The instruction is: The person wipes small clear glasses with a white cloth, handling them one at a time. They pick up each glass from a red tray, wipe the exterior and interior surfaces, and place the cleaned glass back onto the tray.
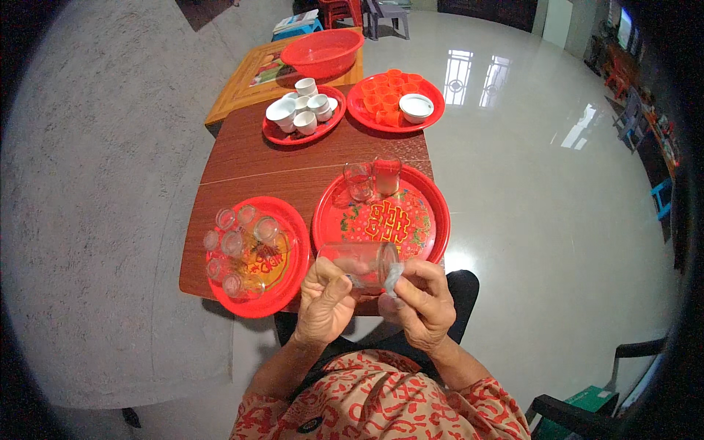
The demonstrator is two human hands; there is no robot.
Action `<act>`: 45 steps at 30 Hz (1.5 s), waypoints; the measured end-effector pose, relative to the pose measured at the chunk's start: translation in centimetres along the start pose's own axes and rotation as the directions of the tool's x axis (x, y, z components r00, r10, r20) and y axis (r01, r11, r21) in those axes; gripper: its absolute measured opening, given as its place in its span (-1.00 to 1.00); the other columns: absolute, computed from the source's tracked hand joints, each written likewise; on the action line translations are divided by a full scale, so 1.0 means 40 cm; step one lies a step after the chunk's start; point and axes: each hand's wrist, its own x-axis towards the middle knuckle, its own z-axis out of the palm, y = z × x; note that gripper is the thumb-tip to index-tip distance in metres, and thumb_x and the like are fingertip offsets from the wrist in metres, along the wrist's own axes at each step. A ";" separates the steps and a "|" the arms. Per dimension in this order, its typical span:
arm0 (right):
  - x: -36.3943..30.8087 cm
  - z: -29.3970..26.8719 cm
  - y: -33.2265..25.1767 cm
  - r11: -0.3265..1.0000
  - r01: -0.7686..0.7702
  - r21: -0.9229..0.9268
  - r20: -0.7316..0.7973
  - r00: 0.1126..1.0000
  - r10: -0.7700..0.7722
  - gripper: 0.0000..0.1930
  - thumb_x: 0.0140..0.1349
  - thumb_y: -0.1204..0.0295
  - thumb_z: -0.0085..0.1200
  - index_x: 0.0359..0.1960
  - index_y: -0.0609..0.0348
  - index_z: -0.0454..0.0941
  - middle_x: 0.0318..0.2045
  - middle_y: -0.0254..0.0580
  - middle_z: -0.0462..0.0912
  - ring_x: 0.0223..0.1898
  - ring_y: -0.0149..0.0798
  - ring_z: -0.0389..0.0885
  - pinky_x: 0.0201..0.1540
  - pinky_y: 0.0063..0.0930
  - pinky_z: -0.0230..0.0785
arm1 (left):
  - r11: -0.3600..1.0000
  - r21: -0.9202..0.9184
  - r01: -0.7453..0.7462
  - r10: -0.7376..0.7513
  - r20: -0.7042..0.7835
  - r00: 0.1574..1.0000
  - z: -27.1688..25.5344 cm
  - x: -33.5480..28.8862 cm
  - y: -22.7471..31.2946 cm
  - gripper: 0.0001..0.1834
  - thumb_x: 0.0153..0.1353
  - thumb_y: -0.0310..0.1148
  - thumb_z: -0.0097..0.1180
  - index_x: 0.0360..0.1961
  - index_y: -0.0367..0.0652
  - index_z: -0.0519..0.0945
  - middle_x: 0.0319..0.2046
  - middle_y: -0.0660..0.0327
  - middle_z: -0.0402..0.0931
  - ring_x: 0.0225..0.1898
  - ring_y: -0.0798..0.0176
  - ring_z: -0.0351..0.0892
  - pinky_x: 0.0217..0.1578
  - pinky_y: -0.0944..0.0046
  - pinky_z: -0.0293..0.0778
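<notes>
A clear drinking glass (356, 257) lies sideways in my left hand (323, 304), whose fingers are closed round its left end. At the other end, my right hand (424, 304) pinches a small whitish wad of tissue or cloth (394, 277) against the rim. Both hands are over the near edge of a round red tray (441, 220) with a gold pattern. Two clear glasses stand at that tray's far side, one (358, 183) beside the other (386, 177). To the left, a second red tray (299, 257) bears several small clear glasses (232, 243).
Farther back on the brown wooden table (242, 158) are a red tray of white cups (304, 123) and another with orange cups (381, 92) and a white bowl (416, 108). A large red basin (323, 55) sits beyond them. A dark chair arm (568, 414) is at lower right.
</notes>
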 end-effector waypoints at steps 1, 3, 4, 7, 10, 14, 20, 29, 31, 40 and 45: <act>0.003 0.002 0.002 0.998 0.060 -0.021 -0.006 0.998 -0.060 -0.65 0.03 0.69 0.17 -0.08 0.26 0.59 -0.06 -0.06 0.46 -0.17 -0.28 0.51 -0.15 -0.50 0.39 | 1.000 -0.015 0.027 -0.027 -0.007 1.000 0.001 -0.005 0.000 -0.94 0.26 -0.52 0.06 -0.35 -0.17 0.44 -0.08 -0.02 0.54 0.00 0.08 0.54 0.05 -0.09 0.47; 0.016 0.006 0.007 0.982 0.178 -0.065 -0.013 0.984 -0.179 -0.63 0.00 0.71 0.17 -0.08 0.26 0.59 -0.08 -0.06 0.46 -0.18 -0.25 0.52 -0.17 -0.49 0.41 | 0.999 -0.020 0.051 -0.051 -0.006 0.999 0.003 -0.009 -0.002 -0.93 0.26 -0.52 0.06 -0.36 -0.16 0.44 -0.12 -0.01 0.56 -0.04 0.10 0.56 0.03 -0.06 0.49; 0.022 0.005 0.005 0.980 0.173 -0.101 -0.005 0.985 -0.175 -0.62 -0.01 0.71 0.17 -0.08 0.26 0.59 -0.10 -0.06 0.47 -0.18 -0.24 0.52 -0.17 -0.48 0.41 | 0.999 -0.010 0.047 -0.047 0.001 0.999 0.004 -0.009 -0.005 -0.92 0.26 -0.52 0.06 -0.37 -0.16 0.43 -0.14 -0.01 0.57 -0.06 0.12 0.58 0.03 -0.04 0.49; 0.044 -0.004 -0.012 0.978 0.116 -0.171 -0.002 0.993 -0.118 -0.61 -0.01 0.71 0.16 -0.07 0.25 0.59 -0.13 -0.06 0.48 -0.19 -0.20 0.54 -0.17 -0.46 0.42 | 0.999 0.034 0.004 -0.004 0.015 1.000 0.003 -0.008 -0.014 -0.91 0.26 -0.53 0.06 -0.39 -0.17 0.43 -0.20 -0.02 0.60 -0.12 0.13 0.60 0.03 0.01 0.49; 0.070 -0.019 -0.020 0.984 -0.024 -0.177 -0.021 1.000 0.021 -0.68 0.08 0.67 0.10 -0.07 0.27 0.58 -0.19 -0.08 0.49 -0.21 -0.21 0.54 -0.16 -0.47 0.40 | 0.996 0.090 -0.014 0.011 0.027 1.000 0.001 -0.013 -0.017 -0.91 0.26 -0.54 0.06 -0.40 -0.18 0.43 -0.22 -0.04 0.60 -0.14 0.13 0.61 0.03 0.03 0.49; 0.073 -0.035 0.001 0.960 -0.278 0.009 0.008 0.960 0.278 -0.72 0.23 0.57 0.02 -0.01 0.30 0.55 -0.16 -0.16 0.52 -0.19 -0.36 0.52 -0.14 -0.53 0.37 | 0.999 0.049 0.011 -0.013 0.026 1.000 0.007 -0.012 -0.020 -0.92 0.25 -0.55 0.06 -0.38 -0.19 0.44 -0.22 -0.07 0.60 -0.13 0.11 0.61 0.02 0.01 0.49; 0.041 -0.005 0.005 0.747 -0.540 0.389 -0.006 0.809 0.588 -0.68 0.35 0.47 -0.06 0.08 0.39 0.46 -0.11 -0.28 0.55 -0.15 -0.48 0.47 -0.06 -0.62 0.31 | 0.999 0.022 -0.039 0.040 -0.022 0.999 0.013 0.011 -0.020 -0.93 0.25 -0.55 0.07 -0.37 -0.19 0.44 -0.17 -0.07 0.59 -0.08 0.09 0.59 0.07 -0.02 0.44; 0.070 0.024 -0.013 0.282 -0.584 0.761 0.125 0.559 0.820 -0.61 0.33 0.43 -0.05 0.12 0.43 0.38 -0.12 -0.16 0.60 -0.18 -0.43 0.58 -0.10 -0.56 0.46 | 0.945 0.274 -0.180 0.205 -0.067 0.976 -0.007 0.017 -0.066 -0.90 0.24 -0.46 0.13 -0.33 -0.18 0.44 -0.16 0.03 0.58 -0.07 0.13 0.56 0.08 -0.03 0.41; 0.068 0.031 -0.017 0.258 -0.587 0.768 0.133 0.539 0.832 -0.63 0.33 0.39 -0.04 0.07 0.42 0.42 -0.18 -0.18 0.62 -0.25 -0.44 0.59 -0.17 -0.57 0.48 | 0.926 0.312 -0.215 0.252 -0.086 0.964 0.003 0.026 -0.066 -0.92 0.26 -0.50 0.09 -0.37 -0.17 0.44 -0.18 0.04 0.59 -0.13 0.25 0.55 0.06 0.08 0.40; 0.022 -0.016 -0.045 0.940 -0.335 -0.061 -0.056 0.942 0.331 -0.72 0.25 0.56 0.01 -0.01 0.32 0.54 -0.23 -0.12 0.56 -0.32 -0.37 0.52 -0.22 -0.54 0.39 | 0.895 0.365 -0.255 0.328 -0.154 0.932 0.013 0.053 -0.043 -0.89 0.26 -0.53 0.09 -0.40 -0.15 0.43 -0.42 0.32 0.46 -0.35 0.52 0.35 -0.18 0.38 0.35; 0.035 -0.011 -0.010 0.852 0.226 -0.473 0.162 0.972 -0.168 -0.51 -0.16 0.74 0.16 -0.07 0.23 0.58 -0.28 -0.12 0.41 -0.39 -0.26 0.48 -0.39 -0.44 0.39 | 0.886 0.443 -0.135 0.199 -0.099 0.975 0.002 0.018 -0.049 -0.91 0.26 -0.52 0.09 -0.40 -0.17 0.46 -0.38 0.30 0.50 -0.31 0.52 0.40 -0.18 0.40 0.38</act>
